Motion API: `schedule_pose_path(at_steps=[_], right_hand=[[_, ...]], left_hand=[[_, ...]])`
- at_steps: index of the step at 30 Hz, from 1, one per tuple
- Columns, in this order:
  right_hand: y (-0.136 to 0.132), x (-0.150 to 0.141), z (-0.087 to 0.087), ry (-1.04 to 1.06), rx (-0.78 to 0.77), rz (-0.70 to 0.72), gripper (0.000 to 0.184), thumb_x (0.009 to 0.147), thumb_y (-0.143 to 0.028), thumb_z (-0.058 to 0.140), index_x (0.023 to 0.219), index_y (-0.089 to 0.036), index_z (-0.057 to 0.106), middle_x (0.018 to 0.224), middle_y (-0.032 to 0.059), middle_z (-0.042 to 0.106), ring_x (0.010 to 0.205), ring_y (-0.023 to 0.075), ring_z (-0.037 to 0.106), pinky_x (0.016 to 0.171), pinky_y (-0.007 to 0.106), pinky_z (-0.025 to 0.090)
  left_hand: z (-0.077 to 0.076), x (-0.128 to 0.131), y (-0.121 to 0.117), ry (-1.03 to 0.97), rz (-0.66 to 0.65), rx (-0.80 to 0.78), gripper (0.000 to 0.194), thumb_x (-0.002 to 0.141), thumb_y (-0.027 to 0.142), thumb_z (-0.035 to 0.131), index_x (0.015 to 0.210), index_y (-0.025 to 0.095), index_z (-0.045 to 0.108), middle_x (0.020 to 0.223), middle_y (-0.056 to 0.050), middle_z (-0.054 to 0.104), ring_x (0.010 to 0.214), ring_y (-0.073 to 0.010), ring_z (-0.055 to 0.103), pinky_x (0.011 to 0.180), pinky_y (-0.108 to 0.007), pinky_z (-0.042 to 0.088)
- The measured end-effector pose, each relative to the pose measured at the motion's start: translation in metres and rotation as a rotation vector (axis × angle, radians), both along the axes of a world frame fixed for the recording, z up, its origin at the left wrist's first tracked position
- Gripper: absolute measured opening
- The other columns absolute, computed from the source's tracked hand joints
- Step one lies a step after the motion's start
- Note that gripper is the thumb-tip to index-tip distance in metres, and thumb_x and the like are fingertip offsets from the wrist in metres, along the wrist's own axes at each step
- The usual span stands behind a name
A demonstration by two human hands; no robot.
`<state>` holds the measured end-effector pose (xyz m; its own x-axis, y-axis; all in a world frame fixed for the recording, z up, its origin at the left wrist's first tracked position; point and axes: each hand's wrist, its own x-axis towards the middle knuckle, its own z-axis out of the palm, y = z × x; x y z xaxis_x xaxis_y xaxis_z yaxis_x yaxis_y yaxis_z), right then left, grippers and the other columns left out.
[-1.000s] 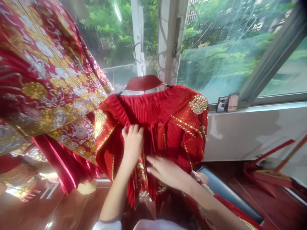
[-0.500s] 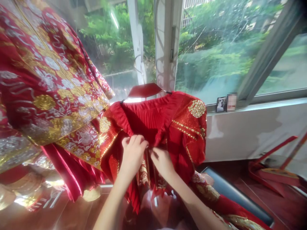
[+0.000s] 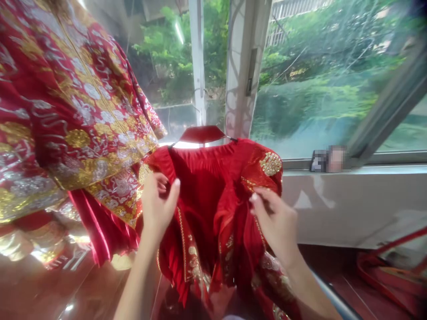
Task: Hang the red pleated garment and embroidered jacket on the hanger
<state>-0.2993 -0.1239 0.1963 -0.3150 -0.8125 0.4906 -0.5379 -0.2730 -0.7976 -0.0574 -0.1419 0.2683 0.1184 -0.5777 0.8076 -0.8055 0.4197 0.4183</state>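
A red pleated skirt (image 3: 207,186) with gold embroidery hangs from a red hanger (image 3: 202,133) in front of the window. My left hand (image 3: 157,205) pinches the skirt's left edge just below the waistband, fingers closed on the cloth. My right hand (image 3: 275,220) grips the right edge beneath a gold emblem (image 3: 271,163), fingers curled on the fabric. The two hands hold the skirt spread apart between them.
A red and gold embroidered robe (image 3: 66,120) hangs at the left, close to my left arm. The window (image 3: 316,80) and its white sill (image 3: 353,171) run behind, with a small item (image 3: 328,160) on the sill. Red frame pieces (image 3: 390,271) lie on the floor at right.
My hands were together at the skirt's middle; now they have moved apart, left hand to the left edge, right hand to the right edge, spreading the skirt open.
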Motion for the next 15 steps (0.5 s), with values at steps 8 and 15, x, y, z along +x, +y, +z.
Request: schedule_pose_path(at_steps=[8,15], right_hand=[[-0.08,0.043,0.044,0.1,-0.161,-0.386,0.07,0.08,-0.031,0.062,0.137,-0.002,0.034,0.133,0.0315,0.041,0.122,0.0389,0.044,0.098,0.053,0.04],[-0.073,-0.02,0.049,-0.028,-0.158,-0.183,0.028,0.076,-0.016,0.043,0.096,-0.014,0.063,0.089,0.0117,0.066,0.083,0.0245,0.061,0.082,0.041,0.048]], left_hand=[[0.015,-0.013,-0.063,0.032,0.525,0.025,0.061,0.071,0.026,0.067,0.123,0.006,0.042,0.122,-0.025,0.048,0.113,-0.0386,0.053,0.087,-0.046,0.05],[0.043,0.015,-0.013,-0.078,0.523,0.202,0.035,0.079,0.021,0.051,0.113,0.012,0.054,0.108,-0.022,0.06,0.095,-0.0385,0.063,0.082,-0.052,0.049]])
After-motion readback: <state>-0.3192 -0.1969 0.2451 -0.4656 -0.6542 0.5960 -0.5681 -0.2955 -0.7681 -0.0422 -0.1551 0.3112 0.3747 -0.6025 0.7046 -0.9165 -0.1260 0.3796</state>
